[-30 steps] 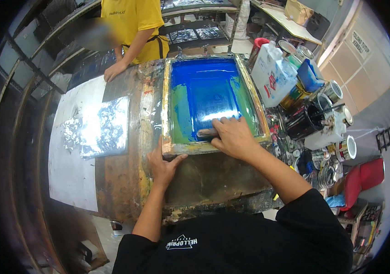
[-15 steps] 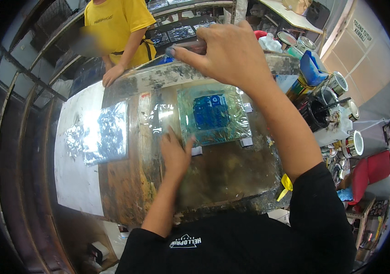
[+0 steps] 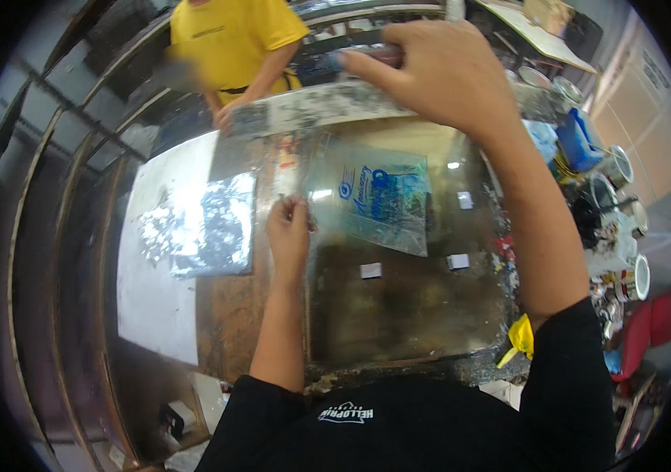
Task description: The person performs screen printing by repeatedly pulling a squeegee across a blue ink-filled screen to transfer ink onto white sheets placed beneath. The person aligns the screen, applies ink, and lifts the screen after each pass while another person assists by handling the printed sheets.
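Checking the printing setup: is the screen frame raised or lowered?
Raised: the frame is tilted up at the right hand, leaving the printed plastic sheet exposed.

Blue lettering [image 3: 364, 189] is slanting across a clear plastic sheet [image 3: 404, 236], white capitals [image 3: 355, 414] are standing on the black shirt [image 3: 445, 433], and blurred dark lettering [image 3: 209, 33] is marking the yellow shirt [image 3: 233, 51] and a sign [image 3: 654, 71] on the wall [image 3: 626, 106].

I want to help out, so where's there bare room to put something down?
The dark board looks bare below its two nearer white tabs, and the white sheet looks bare below the clear plastic stack. It's crowded along the right with cans, and where the left hand seems to pinch the printed bag.
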Tool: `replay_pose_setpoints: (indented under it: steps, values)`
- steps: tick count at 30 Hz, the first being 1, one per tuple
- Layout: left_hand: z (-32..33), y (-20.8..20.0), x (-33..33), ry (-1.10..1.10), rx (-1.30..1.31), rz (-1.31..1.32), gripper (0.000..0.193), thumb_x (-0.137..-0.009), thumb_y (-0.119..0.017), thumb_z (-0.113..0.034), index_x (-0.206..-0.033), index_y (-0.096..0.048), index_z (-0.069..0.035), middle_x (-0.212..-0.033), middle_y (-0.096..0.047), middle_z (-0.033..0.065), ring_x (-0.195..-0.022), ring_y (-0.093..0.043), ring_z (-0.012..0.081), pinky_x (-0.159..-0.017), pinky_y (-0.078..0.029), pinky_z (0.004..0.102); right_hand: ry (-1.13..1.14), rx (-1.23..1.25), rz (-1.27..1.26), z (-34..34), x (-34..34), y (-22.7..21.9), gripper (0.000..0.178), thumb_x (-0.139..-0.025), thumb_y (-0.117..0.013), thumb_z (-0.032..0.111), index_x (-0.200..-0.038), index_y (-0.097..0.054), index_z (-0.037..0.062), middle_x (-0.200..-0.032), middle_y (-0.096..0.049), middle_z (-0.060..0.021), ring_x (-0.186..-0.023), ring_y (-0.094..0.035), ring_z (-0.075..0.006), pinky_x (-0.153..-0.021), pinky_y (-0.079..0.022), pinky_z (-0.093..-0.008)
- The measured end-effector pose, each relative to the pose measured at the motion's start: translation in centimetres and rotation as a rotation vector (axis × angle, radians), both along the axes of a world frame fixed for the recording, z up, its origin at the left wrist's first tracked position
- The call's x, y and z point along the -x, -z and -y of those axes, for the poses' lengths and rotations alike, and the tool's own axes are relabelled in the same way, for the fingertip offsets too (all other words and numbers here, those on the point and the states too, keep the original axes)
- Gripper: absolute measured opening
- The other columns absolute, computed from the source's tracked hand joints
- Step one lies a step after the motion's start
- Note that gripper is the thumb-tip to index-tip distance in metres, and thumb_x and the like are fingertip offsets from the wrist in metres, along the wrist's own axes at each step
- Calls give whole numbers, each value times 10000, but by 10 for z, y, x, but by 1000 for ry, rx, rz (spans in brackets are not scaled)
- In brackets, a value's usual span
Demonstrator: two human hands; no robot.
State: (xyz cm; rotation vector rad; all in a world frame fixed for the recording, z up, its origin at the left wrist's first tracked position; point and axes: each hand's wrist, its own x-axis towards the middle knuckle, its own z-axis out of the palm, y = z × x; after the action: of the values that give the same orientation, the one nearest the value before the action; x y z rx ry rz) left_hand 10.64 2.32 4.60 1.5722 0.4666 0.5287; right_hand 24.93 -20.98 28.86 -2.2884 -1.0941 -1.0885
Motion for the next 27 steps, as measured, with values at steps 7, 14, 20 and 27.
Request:
replay_pose_setpoints:
  steps: [7, 14, 20, 27]
  values:
    - [-179, -16, 31, -263, -146, 12, 348, -1027, -714, -208, -1213, -642, 77, -936, -681, 116, -757, -658, 181, -684, -567, 329, 52, 64, -140, -3, 15, -3, 615, -984, -610, 617, -867, -745, 28, -799, -703, -191, -774, -660, -419, -744, -478, -498]
    - [-197, 39, 122, -190, -1125, -444, 861, -1012, -686, -490, -1630, -366, 17, -1644, -352, 340, -1565, -266, 500, -1278, -228, 589, 174, 176, -268, -2, 24, -5, 589, -977, -639, 568, -895, -723, -9, -861, -698, -248, -825, -673, -450, -796, -503, -500]
    - [-175, 67, 140, -59, -1051, -505, 654, -1069, -556, -500, -1570, -524, -82, -1676, -426, 192, -1570, -337, 420, -1293, -172, 596, 62, 56, -191, -5, 15, -3, 605, -978, -622, 609, -886, -756, 27, -789, -698, -197, -762, -677, -432, -749, -517, -503]
    - [-192, 38, 126, -157, -869, -431, 478, -1069, -608, -415, -1295, -753, -21, -1306, -742, 214, -1263, -677, 389, -1099, -492, 472, 85, 103, -173, 1, 24, 7, 647, -969, -630, 620, -823, -724, -3, -775, -691, -205, -775, -682, -422, -737, -512, -503]
